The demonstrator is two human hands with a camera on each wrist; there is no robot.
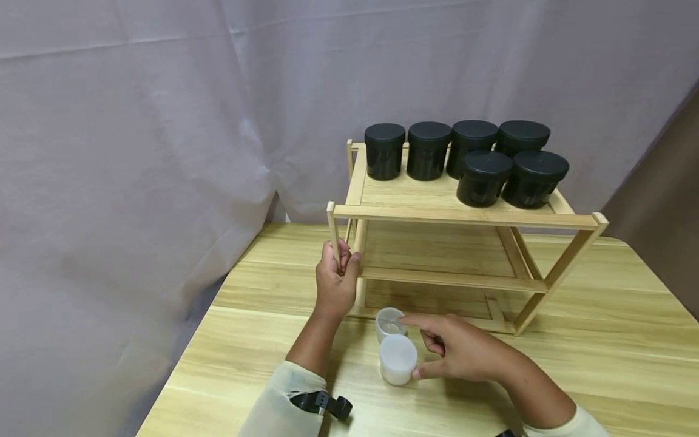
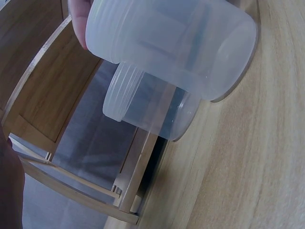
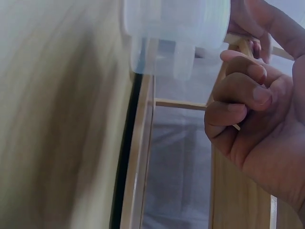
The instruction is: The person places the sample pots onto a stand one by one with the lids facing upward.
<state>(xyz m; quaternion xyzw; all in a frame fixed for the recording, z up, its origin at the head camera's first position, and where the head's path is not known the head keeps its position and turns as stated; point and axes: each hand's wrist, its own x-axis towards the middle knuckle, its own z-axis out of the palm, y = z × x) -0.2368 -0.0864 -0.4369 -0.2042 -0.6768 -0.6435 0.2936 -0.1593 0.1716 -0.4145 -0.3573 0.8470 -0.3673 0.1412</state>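
Observation:
Two small translucent white jars stand on the table in front of a two-tier wooden rack. My right hand brackets the near jar: its thumb touches the jar's right side, and its stretched index finger reaches over to the rim of the far jar. The other fingers are curled in. My left hand grips the rack's front-left post. In the left wrist view the near jar fills the top, with the far jar behind it. The right wrist view shows a blurred jar.
Several black lidded jars stand on the rack's top shelf; its lower shelf holds nothing. The light wooden table runs right and forward. A grey curtain hangs behind and to the left, past the table's left edge.

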